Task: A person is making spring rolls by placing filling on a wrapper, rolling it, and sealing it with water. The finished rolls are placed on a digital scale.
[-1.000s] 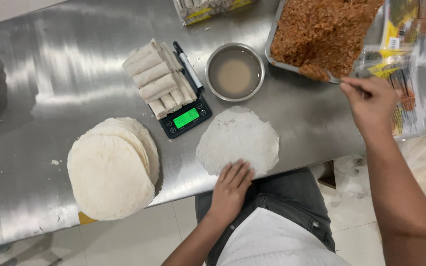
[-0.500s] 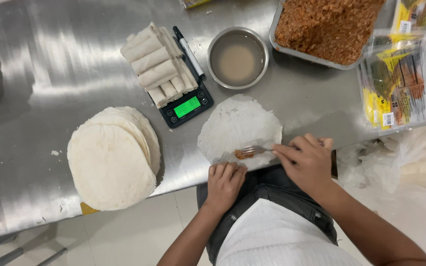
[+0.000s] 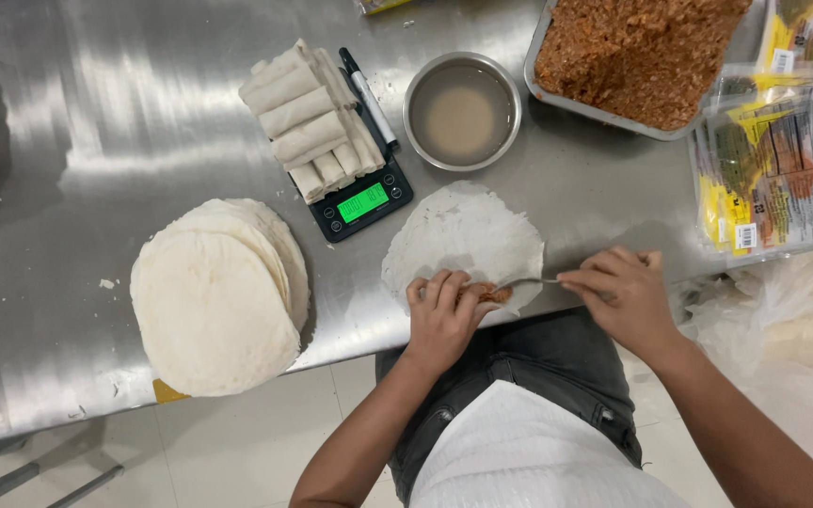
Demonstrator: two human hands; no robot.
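Observation:
A thin round white wrapper (image 3: 468, 235) lies flat at the near edge of the steel table (image 3: 124, 132). My left hand (image 3: 441, 315) rests on the wrapper's near edge, fingertips touching a small heap of brown filling (image 3: 491, 293). My right hand (image 3: 621, 293) grips a metal spoon (image 3: 527, 281) whose bowl lies at that filling. A metal tray of brown minced filling (image 3: 637, 52) stands at the far right.
A stack of round white wrappers (image 3: 214, 296) lies at the left. Several finished rolls (image 3: 308, 122) are piled on a small black scale (image 3: 361, 202) with a green display, a pen beside it. A steel bowl of cloudy liquid (image 3: 463, 111) and printed plastic packets (image 3: 764, 160) lie nearby.
My right hand brought the spoon from the filling tray down to the wrapper's near edge. My left hand slid up onto the filling that now lies on the wrapper.

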